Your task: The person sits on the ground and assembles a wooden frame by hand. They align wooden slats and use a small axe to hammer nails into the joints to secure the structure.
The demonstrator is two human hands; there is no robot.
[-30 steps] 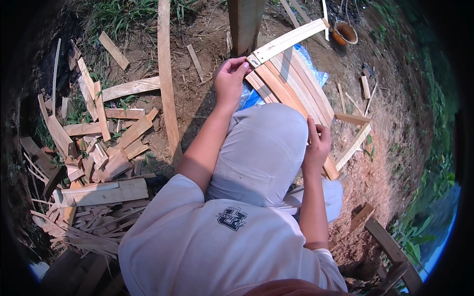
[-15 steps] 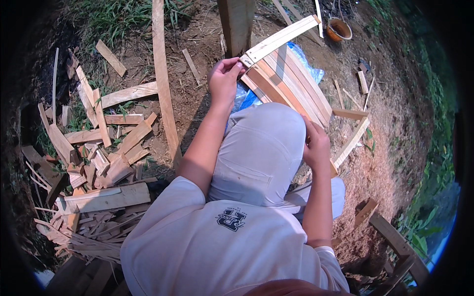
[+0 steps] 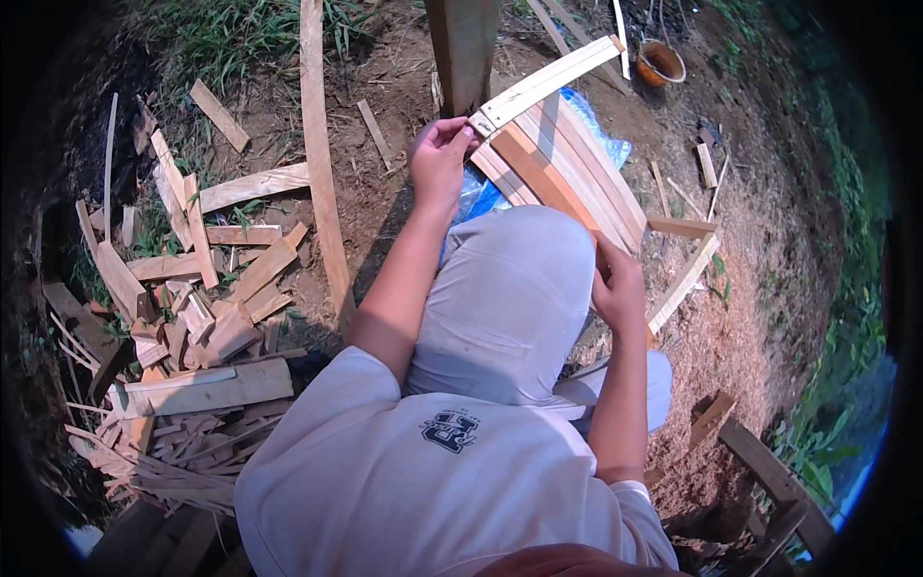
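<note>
My left hand [image 3: 439, 162] is closed in a pinch at the upper end of a reddish-brown wooden slat [image 3: 543, 173], beside the corner of a pale wooden strip [image 3: 548, 81]. Lower down, my right hand [image 3: 618, 287] has its fingers bent round the slat's near end, partly hidden by my knee. Paler slats [image 3: 598, 173] lie side by side next to it, forming a slightly fanned panel. Under them shows a blue and white plastic sheet [image 3: 484, 197]. My knee [image 3: 510, 279] covers the near part of the panel.
Offcuts [image 3: 202, 327] and thin shavings are heaped on the left. A long curved board [image 3: 324, 163] lies beside them. An upright post [image 3: 461, 53] stands just beyond my left hand. An orange bowl [image 3: 660, 62] is at the far right, with wood pieces [image 3: 685, 279] nearer.
The reddish-brown slat has tilted and shifted slightly to the right between my hands, showing more of the pale slats at its left. Both hands stay almost in place.
</note>
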